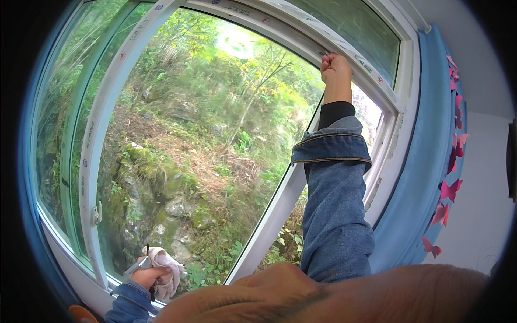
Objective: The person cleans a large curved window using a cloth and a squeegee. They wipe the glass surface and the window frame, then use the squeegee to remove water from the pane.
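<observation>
White plastic window frame (301, 37) gripped by right hand (335, 67); left hand (146, 277) clutches crumpled cloth (164, 264).

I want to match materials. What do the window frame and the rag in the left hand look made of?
Window frame: likely white plastic, smooth, slightly glossy, with protective film strips. Rag in the left hand: soft pale cloth, crumpled and limp.

A white window sill (81, 274) runs along the lower left of the frame. A hand (146, 276) with a pale cloth (164, 264) rests there.
</observation>
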`<state>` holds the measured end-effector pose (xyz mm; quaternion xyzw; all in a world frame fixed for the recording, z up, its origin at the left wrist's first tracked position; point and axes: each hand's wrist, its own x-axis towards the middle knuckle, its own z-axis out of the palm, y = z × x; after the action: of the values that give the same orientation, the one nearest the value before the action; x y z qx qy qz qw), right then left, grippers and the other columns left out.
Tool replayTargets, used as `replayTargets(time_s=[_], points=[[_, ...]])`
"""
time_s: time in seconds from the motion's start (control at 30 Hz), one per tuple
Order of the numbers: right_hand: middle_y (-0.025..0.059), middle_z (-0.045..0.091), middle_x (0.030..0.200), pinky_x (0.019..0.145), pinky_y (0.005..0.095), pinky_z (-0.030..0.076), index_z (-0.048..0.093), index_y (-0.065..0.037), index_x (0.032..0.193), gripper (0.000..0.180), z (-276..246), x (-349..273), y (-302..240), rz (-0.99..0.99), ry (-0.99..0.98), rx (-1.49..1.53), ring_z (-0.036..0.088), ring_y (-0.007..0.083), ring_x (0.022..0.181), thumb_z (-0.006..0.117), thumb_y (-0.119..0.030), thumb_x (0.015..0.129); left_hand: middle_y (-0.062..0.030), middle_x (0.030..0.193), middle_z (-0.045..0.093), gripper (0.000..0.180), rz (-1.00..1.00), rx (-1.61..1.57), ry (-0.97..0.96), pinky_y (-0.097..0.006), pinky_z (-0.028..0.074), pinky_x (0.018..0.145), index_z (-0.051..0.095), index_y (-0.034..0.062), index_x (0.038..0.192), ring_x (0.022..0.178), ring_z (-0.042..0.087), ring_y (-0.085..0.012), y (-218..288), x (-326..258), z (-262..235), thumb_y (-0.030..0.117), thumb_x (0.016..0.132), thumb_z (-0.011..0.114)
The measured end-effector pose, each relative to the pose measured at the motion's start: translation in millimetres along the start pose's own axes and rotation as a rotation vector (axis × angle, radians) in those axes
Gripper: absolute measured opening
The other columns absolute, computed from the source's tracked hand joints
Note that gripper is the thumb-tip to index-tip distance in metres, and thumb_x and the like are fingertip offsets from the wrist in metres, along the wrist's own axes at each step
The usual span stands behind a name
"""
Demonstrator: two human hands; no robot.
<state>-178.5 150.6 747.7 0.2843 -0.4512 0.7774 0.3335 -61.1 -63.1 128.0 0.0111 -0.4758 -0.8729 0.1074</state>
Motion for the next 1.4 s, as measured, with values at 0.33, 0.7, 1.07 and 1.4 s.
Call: replayTargets(time_s=[0.33, 0.7, 1.07, 1.4], points=[[0.0032, 0.048, 0.063, 0.038, 0.0208, 0.035, 0.052, -0.006, 0.083, 0.008, 32, -30, 14, -0.018, -0.212, 0.164, 0.047, 0.0111, 0.048, 0.046, -0.004, 0.088, -0.0083, 0.088, 0.063, 0.040, -0.008, 0.022, 0.026, -0.032, 0.052, 0.068, 0.056, 0.0043, 0.105, 0.079, 0.064, -0.0197, 11, -18, -12, -0.004, 0.070, 0.072], [-0.0003, 0.043, 0.058, 0.041, 0.0246, 0.029, 0.046, -0.011, 0.072, 0.019, 83, -78, 29, 0.031, -0.475, 0.496, 0.043, 0.0106, 0.048, 0.048, -0.013, 0.092, -0.0097, 0.089, 0.064, 0.041, 0.102, 0.023, 0.174, -0.035, 0.053, 0.071, 0.055, 0.0031, 0.105, 0.079, 0.065, -0.0234, -7, -26, -28, -0.008, 0.068, 0.070], [-0.0010, 0.046, 0.057, 0.037, 0.0241, 0.030, 0.045, -0.010, 0.078, 0.018, 124, -139, 51, 0.071, -0.744, 0.685, 0.043, 0.0096, 0.043, 0.051, -0.019, 0.093, -0.0129, 0.096, 0.066, 0.035, 0.031, -0.162, 0.154, -0.038, 0.054, 0.079, 0.056, 0.0010, 0.110, 0.088, 0.066, -0.0258, -16, -38, -54, -0.007, 0.076, 0.062], [0.0003, 0.042, 0.054, 0.033, 0.0251, 0.025, 0.046, -0.007, 0.075, 0.020, 150, -213, 59, 0.051, -1.025, 0.720, 0.036, 0.0102, 0.035, 0.050, -0.015, 0.092, -0.0114, 0.097, 0.066, 0.028, 0.051, -0.118, 0.209, -0.036, 0.053, 0.079, 0.058, 0.0030, 0.109, 0.088, 0.065, -0.0239, 2, -63, -68, 0.004, 0.082, 0.058]])
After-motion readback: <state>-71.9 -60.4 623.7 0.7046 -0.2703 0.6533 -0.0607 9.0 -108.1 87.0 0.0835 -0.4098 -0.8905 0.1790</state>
